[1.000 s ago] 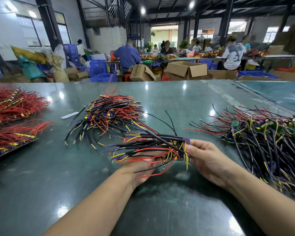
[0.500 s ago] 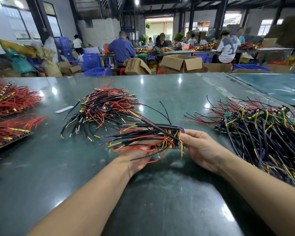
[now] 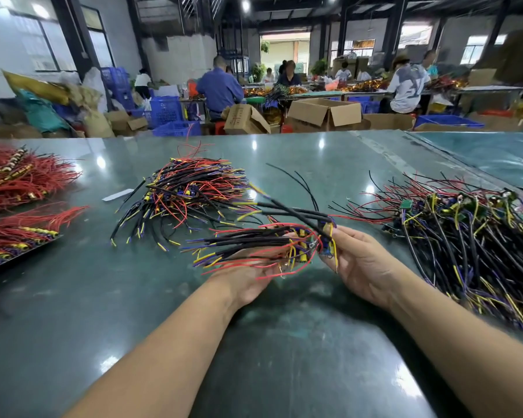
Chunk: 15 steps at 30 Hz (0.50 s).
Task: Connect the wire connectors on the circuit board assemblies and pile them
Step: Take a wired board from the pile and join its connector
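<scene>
My left hand (image 3: 248, 276) lies palm up just above the glossy dark green bench (image 3: 314, 164), fingers loosely cupped under a bundle of assemblies (image 3: 254, 245): thin, stiff wires in black sleeving, with red, yellow and purple leads that fan out leftward past my palm. Small yellow and blue connector parts cluster at the bundle's right end, by my fingertips.

My right hand (image 3: 363, 260) faces it, palm turned inward, thumb and fingers pinching a single assembly (image 3: 325, 236) at its little board, touching the bundle's end. Its black wires (image 3: 287, 206) rise up and to the left, two fine strands curving toward the far side. Both forearms come in bare from the lower edge.

Behind my hands sits a tangled finished pile (image 3: 187, 194) of the same wires, ends bristling toward me. A flat white strip (image 3: 117, 195) lies just left of it. To my right sprawls a larger loose heap (image 3: 471, 236), with small green boards showing among black, yellow and purple strands. At the far left, red wire bunches (image 3: 21, 179) lie in feathery rows, the nearer ones on a dark tray (image 3: 27, 256).
</scene>
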Motion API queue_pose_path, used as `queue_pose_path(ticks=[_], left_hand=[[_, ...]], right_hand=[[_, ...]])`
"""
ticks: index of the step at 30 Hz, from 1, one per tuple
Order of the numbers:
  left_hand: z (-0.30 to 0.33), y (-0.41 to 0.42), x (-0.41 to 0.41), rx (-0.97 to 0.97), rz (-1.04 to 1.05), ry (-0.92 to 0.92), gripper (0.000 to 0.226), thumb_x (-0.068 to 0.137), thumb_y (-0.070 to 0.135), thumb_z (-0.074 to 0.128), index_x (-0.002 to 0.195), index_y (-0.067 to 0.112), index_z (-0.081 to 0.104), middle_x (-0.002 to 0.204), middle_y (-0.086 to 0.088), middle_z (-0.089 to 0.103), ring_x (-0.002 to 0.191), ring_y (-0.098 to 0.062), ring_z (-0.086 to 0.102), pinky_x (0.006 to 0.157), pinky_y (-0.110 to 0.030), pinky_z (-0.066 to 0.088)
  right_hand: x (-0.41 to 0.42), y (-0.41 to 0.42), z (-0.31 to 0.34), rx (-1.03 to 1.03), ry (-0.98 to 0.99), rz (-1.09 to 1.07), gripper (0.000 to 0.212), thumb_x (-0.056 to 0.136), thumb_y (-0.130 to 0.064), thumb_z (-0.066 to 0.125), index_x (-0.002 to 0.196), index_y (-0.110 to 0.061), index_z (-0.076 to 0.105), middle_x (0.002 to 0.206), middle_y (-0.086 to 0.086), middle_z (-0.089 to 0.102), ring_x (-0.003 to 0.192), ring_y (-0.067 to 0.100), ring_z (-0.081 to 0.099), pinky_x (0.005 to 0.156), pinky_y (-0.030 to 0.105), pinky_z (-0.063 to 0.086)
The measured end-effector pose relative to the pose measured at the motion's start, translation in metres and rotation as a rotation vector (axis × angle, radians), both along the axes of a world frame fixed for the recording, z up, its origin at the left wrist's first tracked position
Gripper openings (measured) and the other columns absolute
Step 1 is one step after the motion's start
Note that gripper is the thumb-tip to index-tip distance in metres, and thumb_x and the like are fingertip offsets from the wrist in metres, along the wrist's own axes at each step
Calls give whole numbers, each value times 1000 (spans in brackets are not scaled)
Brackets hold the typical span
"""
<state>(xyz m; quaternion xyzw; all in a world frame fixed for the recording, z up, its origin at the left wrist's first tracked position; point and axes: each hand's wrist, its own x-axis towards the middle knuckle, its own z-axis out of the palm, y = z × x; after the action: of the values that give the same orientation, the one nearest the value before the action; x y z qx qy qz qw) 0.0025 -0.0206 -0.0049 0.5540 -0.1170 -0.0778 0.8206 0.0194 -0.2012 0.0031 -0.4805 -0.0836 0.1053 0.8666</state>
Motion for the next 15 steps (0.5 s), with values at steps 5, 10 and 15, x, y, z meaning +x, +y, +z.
queue_pose_path(ticks=[5, 10, 15], left_hand=[[-1, 0, 8, 28, 274, 34, 39, 92, -1, 47, 68, 9, 76, 61, 12, 68, 59, 6, 62, 65, -8, 46], [11, 6, 35, 182, 713, 295, 24, 95, 20, 56, 71, 19, 52, 52, 7, 57, 46, -5, 51, 62, -21, 43], [16, 30, 44, 21, 655, 425, 23, 94, 30, 50, 76, 16, 52, 53, -2, 55, 35, -6, 45, 32, -10, 35]], right_hand=[[0, -4, -2, -56, 0, -46, 13, 70, -14, 65, 75, -8, 75, 75, 3, 72, 62, 7, 65, 60, 17, 54], [-1, -5, -1, -35, 8, -88, 12, 67, -19, 65, 68, -13, 76, 70, 1, 69, 61, 10, 64, 61, 20, 55], [-3, -3, 4, -48, 110, -169, 13, 73, -22, 65, 75, -10, 70, 62, 4, 65, 52, 12, 63, 51, 19, 54]])
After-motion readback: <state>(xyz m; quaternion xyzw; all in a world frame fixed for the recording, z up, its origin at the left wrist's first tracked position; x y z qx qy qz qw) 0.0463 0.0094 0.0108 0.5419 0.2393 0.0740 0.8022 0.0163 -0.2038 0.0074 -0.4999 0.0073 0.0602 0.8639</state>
